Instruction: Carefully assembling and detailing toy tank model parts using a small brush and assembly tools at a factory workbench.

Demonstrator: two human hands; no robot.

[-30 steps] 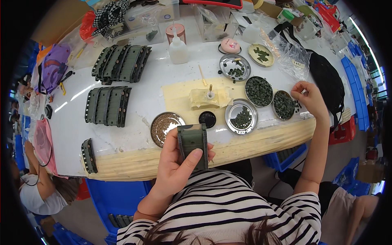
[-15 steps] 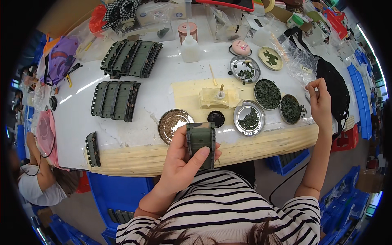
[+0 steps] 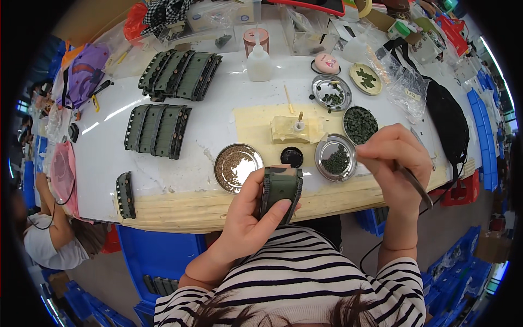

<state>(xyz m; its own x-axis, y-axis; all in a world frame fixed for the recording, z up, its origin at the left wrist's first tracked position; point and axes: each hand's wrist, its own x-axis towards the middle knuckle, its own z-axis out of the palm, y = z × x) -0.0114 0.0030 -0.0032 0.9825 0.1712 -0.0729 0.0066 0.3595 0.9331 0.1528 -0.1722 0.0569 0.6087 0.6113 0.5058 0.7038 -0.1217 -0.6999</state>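
Green curved piece (image 3: 281, 187) and slim metal tool (image 3: 417, 187) occupy separate hands (image 3: 250, 218) (image 3: 400, 171).

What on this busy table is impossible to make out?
Head view, hidden: the underside of the curved green piece, behind the left hand.
Head view, hidden: whether the metal tool grips anything; the right hand covers much of it.
Head view, cut off: the red-rimmed object, by the top edge.
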